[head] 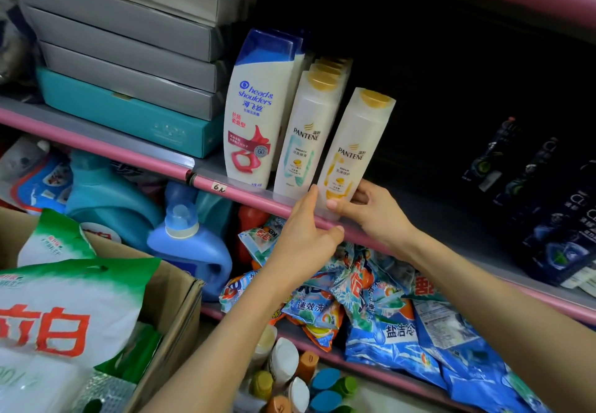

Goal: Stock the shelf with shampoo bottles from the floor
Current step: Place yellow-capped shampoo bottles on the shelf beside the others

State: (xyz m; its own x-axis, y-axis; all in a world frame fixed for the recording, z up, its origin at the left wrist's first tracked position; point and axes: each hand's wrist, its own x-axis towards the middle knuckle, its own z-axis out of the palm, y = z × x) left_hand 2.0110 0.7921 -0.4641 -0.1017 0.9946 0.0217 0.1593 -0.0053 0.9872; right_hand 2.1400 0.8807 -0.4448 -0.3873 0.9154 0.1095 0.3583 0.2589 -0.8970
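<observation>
so, white gold-capped pantene repair bottle [350,151] on the pink-edged shelf [264,201]
right hand [371,209] clamped round its base, left hand [306,229] fingers together touching it, just right of the white pantene smooth bottle [306,141].

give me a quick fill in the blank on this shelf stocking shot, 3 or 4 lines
1. The right hand grips the base of a Pantene bottle with a ____ cap.
2. The Head & Shoulders bottle has a ____ cap.
3. The teal box lies under a stack of ____ boxes.

Missing words: yellow; blue; grey
</observation>
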